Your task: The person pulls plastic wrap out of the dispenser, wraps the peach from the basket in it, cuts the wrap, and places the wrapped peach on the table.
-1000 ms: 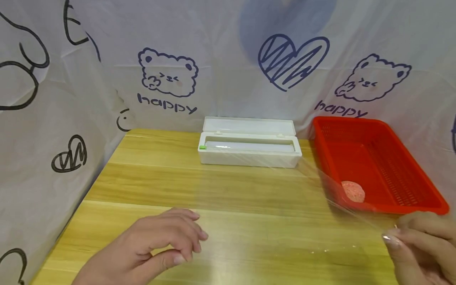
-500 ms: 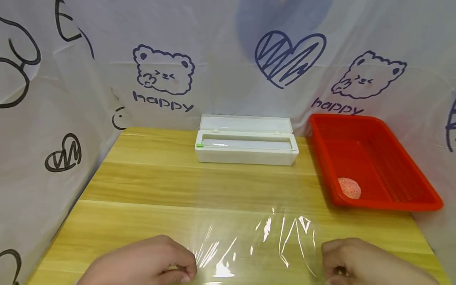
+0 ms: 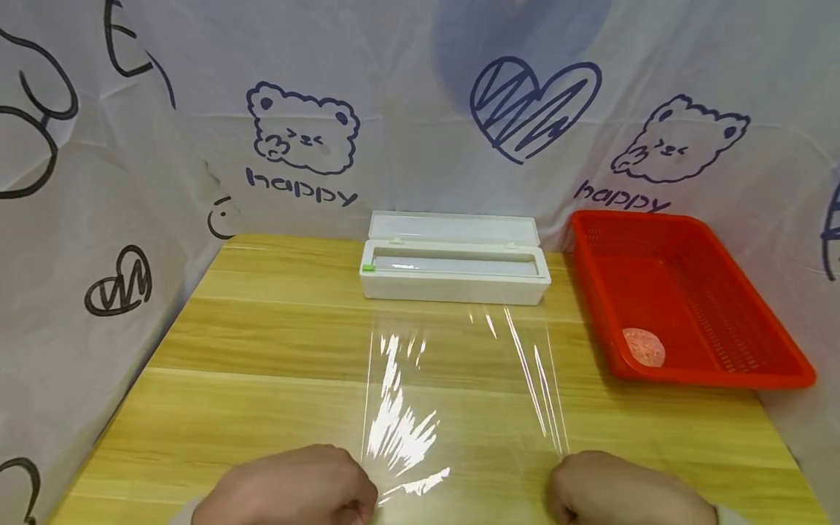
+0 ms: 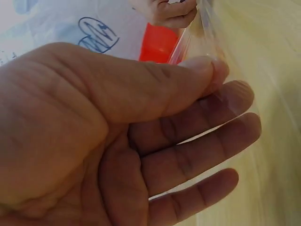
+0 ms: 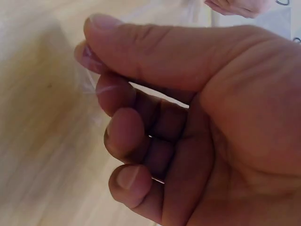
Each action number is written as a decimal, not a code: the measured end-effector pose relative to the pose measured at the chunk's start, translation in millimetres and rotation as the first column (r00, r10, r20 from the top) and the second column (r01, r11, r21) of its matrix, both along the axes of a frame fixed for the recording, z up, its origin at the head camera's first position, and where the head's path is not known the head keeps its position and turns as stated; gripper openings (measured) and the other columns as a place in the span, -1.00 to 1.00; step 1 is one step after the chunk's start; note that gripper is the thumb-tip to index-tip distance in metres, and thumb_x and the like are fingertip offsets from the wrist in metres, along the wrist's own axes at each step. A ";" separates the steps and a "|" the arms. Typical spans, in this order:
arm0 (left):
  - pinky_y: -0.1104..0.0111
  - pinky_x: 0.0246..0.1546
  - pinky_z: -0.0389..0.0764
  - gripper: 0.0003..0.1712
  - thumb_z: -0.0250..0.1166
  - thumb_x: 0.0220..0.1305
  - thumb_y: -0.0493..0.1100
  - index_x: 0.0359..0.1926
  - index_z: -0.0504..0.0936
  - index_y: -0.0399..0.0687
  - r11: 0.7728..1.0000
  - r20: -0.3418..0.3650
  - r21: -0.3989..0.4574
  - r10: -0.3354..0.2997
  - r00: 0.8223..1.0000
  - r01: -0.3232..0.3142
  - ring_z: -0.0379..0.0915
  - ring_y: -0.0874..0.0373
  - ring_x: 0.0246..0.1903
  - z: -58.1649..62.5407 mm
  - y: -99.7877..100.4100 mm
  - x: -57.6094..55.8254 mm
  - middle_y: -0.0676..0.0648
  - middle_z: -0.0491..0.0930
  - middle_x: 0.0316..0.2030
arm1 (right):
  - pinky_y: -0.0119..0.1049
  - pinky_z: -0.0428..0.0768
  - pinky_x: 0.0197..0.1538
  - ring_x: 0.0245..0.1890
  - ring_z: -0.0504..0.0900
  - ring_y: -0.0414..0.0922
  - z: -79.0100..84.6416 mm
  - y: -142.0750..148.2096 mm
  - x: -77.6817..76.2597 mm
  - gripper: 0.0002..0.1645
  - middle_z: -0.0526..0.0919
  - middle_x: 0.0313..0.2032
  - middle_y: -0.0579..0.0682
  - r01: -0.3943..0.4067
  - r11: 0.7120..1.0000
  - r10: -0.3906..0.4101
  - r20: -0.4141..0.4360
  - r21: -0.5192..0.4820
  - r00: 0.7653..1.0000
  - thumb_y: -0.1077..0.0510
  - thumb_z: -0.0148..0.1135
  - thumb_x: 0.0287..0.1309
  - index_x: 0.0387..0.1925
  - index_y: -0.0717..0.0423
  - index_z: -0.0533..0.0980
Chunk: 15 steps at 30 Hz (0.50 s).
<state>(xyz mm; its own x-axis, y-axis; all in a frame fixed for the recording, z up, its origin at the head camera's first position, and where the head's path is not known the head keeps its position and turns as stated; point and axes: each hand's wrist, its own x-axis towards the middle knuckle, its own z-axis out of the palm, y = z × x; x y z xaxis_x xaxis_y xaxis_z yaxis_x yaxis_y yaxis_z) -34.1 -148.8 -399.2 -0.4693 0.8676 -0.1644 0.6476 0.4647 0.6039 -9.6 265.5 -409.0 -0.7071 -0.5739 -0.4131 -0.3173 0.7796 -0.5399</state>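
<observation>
A clear sheet of plastic wrap stretches from a white wrap dispenser box toward the near side of the table, with bright glare on its left part. My left hand pinches the sheet's near left corner between thumb and index finger; the left wrist view shows the film at the thumb tip. At the near right corner, my right hand pinches the film too, its thumb pressed to the index finger and the other fingers curled. The dispenser's lid stands up, and a roll lies inside.
To the right stands a red plastic basket with a round pink speckled piece in its near left corner. A small green cutter slider sits at the dispenser's left end. A printed white cloth hangs behind the wooden table.
My left hand, empty at first, has taken the left corner of the wrap. My right hand has moved left and toward me. The film is now pulled flatter and tauter from the box.
</observation>
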 end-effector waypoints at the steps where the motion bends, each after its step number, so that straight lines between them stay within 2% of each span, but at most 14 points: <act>1: 0.58 -0.68 0.08 -0.64 0.25 0.15 -0.31 -0.62 0.38 0.22 1.000 -0.010 -0.010 -0.006 1.000 0.006 -0.02 0.52 -0.62 -0.9 0.4 0.2 0.37 0.08 -0.64 | -0.37 0.31 -0.61 -0.62 0.34 -0.36 -1.6 -1.3 -0.2 -0.69 0.39 -0.62 -0.40 0.023 1.000 -0.023 0.022 0.008 1.000 0.10 0.44 -0.07 -0.57 -0.43 0.49; 4: 0.53 -0.72 -0.01 -0.63 0.23 0.09 -0.30 -0.66 0.31 0.20 0.999 -0.022 -0.034 0.004 1.000 -0.004 -0.12 0.49 -0.65 -2.6 1.5 1.4 0.36 0.02 -0.67 | -0.37 0.29 -0.64 -0.65 0.31 -0.35 -5.9 -3.4 -1.4 -0.70 0.37 -0.64 -0.38 0.035 0.999 -0.035 0.055 0.009 0.998 0.09 0.42 -0.06 -0.58 -0.41 0.49; 7: 0.44 -0.75 -0.12 -0.64 0.18 -0.02 -0.29 -0.70 0.20 0.15 0.998 -0.020 -0.054 0.034 0.999 -0.035 -0.25 0.42 -0.67 -3.5 2.9 2.9 0.32 -0.08 -0.69 | -0.38 0.25 -0.66 -0.68 0.26 -0.37 -9.0 -4.5 -3.7 -0.71 0.33 -0.67 -0.40 0.000 1.000 0.001 0.067 -0.008 0.998 0.08 0.42 -0.04 -0.60 -0.40 0.50; 12: 0.46 -0.73 -0.11 -0.63 0.21 -0.03 -0.31 -0.71 0.24 0.16 0.994 -0.034 -0.095 0.042 0.999 -0.045 -0.20 0.41 -0.67 -7.2 4.7 1.6 0.33 -0.06 -0.70 | -0.37 0.15 -0.71 -0.73 0.21 -0.35 -12.4 -6.1 -4.7 -0.71 0.29 -0.72 -0.40 -0.023 1.000 0.022 0.085 0.012 0.996 0.06 0.42 -0.06 -0.66 -0.38 0.50; 15: 0.46 -0.72 -0.13 -0.61 0.23 -0.07 -0.32 -0.72 0.23 0.15 0.994 -0.054 -0.101 0.033 0.998 -0.038 -0.24 0.41 -0.66 -9.1 5.0 0.6 0.32 -0.09 -0.70 | -0.38 0.18 -0.69 -0.71 0.27 -0.34 -12.8 -5.3 -6.1 -0.72 0.35 -0.71 -0.38 -0.021 0.999 0.016 0.123 0.037 0.992 0.09 0.41 -0.04 -0.65 -0.36 0.52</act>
<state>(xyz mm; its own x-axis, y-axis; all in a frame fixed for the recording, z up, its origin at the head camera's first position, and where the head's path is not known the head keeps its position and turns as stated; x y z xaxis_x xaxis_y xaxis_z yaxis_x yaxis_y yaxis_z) -33.5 -143.8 -408.3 -0.5098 0.8302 -0.2256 0.6586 0.5453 0.5185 -15.8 260.2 -421.8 -0.6394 -0.5684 -0.5177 -0.2649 0.7950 -0.5457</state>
